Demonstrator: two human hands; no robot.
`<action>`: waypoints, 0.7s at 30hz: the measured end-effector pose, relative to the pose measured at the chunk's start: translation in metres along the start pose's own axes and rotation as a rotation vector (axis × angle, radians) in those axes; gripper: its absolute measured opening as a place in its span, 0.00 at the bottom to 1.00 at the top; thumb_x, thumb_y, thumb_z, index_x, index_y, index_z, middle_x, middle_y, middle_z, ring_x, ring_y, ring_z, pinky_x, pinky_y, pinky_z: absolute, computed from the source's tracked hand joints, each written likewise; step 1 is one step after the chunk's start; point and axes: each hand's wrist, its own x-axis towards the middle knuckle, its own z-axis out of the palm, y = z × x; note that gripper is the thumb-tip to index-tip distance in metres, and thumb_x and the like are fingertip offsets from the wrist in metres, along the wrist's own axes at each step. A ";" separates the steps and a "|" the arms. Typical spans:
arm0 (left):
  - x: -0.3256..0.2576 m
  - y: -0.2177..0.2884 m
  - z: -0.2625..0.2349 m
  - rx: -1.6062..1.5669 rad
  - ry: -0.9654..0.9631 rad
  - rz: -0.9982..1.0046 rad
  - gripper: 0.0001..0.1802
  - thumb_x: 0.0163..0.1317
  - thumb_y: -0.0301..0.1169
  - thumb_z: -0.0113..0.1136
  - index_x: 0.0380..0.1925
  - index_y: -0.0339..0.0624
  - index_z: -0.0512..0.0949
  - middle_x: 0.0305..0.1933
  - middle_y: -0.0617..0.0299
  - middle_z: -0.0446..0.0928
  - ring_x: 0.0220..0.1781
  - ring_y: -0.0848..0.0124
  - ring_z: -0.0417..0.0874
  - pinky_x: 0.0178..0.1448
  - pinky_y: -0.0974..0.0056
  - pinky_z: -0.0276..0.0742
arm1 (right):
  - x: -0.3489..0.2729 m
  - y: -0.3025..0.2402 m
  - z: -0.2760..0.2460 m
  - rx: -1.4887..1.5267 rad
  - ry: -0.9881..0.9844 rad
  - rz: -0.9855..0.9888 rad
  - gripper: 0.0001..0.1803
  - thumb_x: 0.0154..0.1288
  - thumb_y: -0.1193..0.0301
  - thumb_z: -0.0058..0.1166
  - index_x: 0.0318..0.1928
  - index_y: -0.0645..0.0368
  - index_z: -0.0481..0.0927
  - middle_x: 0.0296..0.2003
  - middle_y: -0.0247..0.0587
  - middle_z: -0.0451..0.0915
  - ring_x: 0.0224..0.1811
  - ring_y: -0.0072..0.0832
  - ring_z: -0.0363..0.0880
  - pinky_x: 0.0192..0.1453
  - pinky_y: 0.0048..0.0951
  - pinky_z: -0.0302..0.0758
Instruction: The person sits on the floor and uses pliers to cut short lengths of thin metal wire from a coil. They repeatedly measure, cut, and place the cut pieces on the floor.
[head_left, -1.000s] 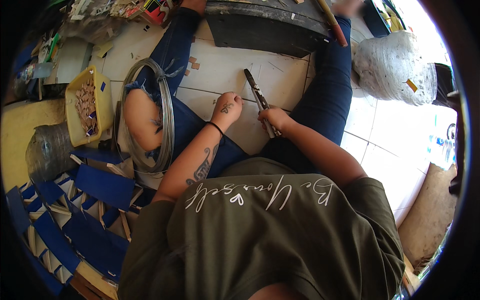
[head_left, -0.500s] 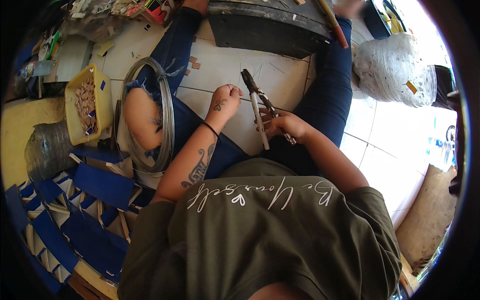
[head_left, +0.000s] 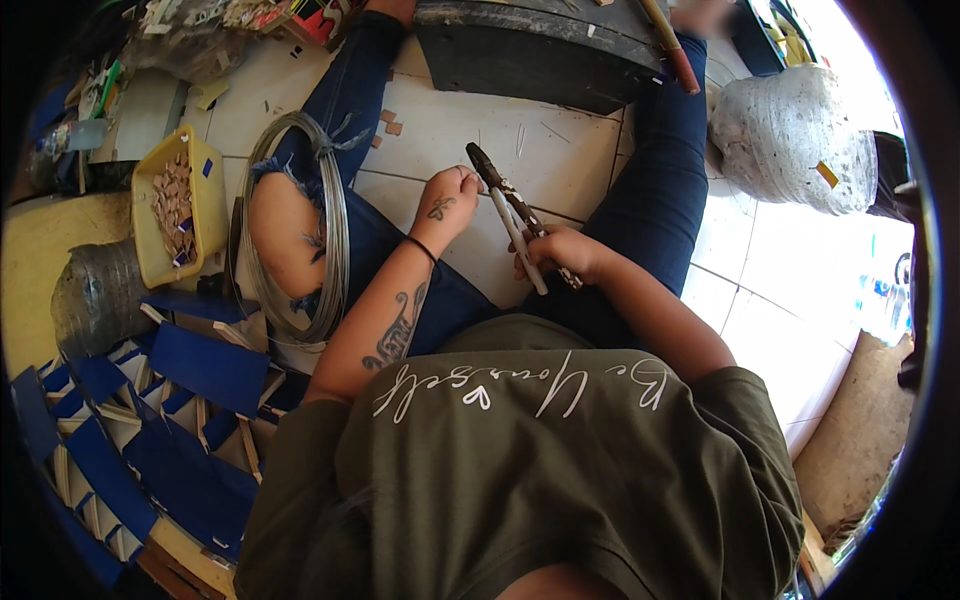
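My right hand [head_left: 565, 252] is wrapped round the handles of a pair of pliers [head_left: 484, 167]. One handle is whitish, the other dark with worn, light patches. The dark jaws point up and to the left and look shut or nearly so. Close beside the jaws, my left hand [head_left: 446, 204] is closed in a pinch, its thumb and forefinger together at the tips. What sits in that pinch is too small to make out. A coil of grey metal wire [head_left: 336, 215] rests around my left knee, bound at its top.
A yellow basket [head_left: 215, 230] of small brown pieces stands at the left, above blue-and-white panels [head_left: 205, 370]. Ahead is a low dark bench [head_left: 520, 70] with a reddish-brown stick [head_left: 678, 65]. A plastic-wrapped bundle [head_left: 790, 135] sits at right. Wire bits and brown chips [head_left: 393, 129] litter the tiles.
My right hand has brought the pliers left, closer to the pinched left fingers. The handles have come closer together. The left hand has hardly moved.
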 end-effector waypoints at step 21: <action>-0.005 0.015 -0.026 -0.311 -0.252 -0.271 0.15 0.61 0.30 0.37 0.44 0.37 0.68 0.19 0.66 0.66 0.13 0.81 0.57 0.18 0.74 0.58 | 0.000 0.004 0.007 -0.020 0.142 -0.142 0.21 0.50 0.73 0.45 0.48 0.65 0.68 0.37 0.44 0.75 0.36 0.28 0.74 0.40 0.28 0.72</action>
